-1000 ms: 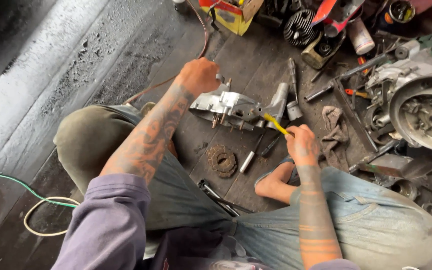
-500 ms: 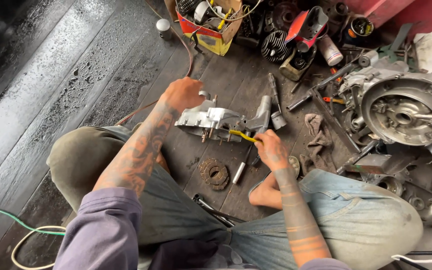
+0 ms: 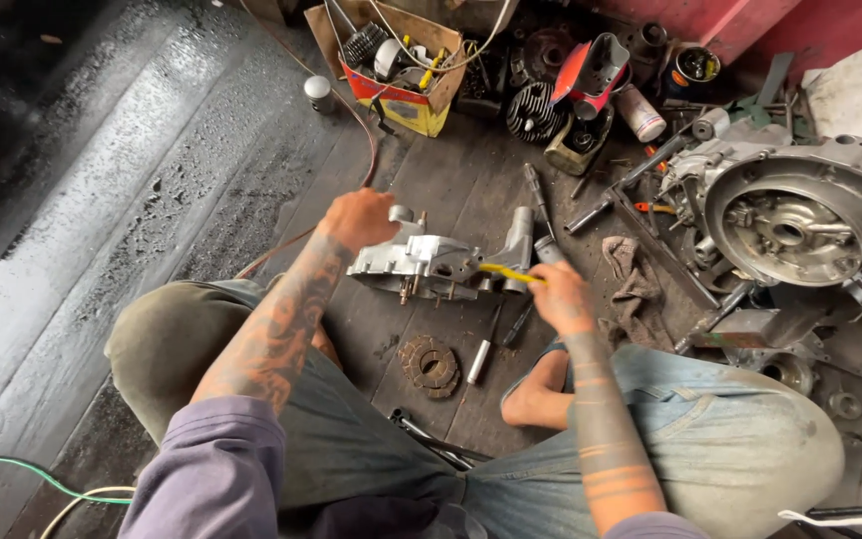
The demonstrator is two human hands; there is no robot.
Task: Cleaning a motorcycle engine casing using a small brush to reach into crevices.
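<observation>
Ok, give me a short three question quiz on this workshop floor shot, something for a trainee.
1. True or false: the left hand rests on the silver engine casing.
2. What does the right hand hold? A) a yellow-handled tool B) a hammer C) a rag
3. What round, rusty part lies on the floor between the person's knees?

Key: 1 true. 2 A, its tip at the casing. 3 a toothed disc, beside a small metal pin.
</observation>
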